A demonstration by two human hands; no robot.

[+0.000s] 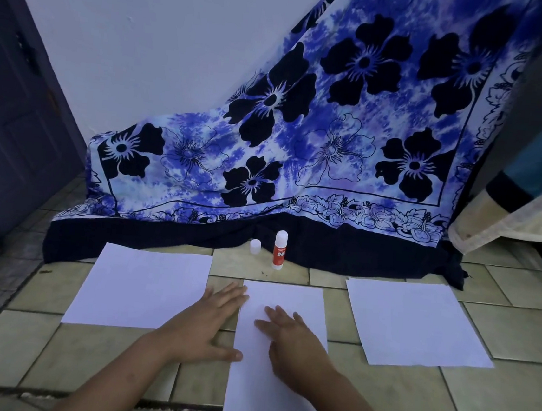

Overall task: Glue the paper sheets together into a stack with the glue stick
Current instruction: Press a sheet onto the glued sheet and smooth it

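White middle sheet (287,301) is pressed under the right hand (296,343), its edge touched by the left hand (208,323), both flat, holding nothing; the glue stick (280,251) stands upright beyond both.

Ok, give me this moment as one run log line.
left hand flat at edge of middle sheet | right hand flat on it | glue stick upright, untouched | cap beside it

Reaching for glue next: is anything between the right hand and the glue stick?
Nothing visible. Only the middle sheet and floor tile lie between the right hand and glue stick; the cap stands left of it.
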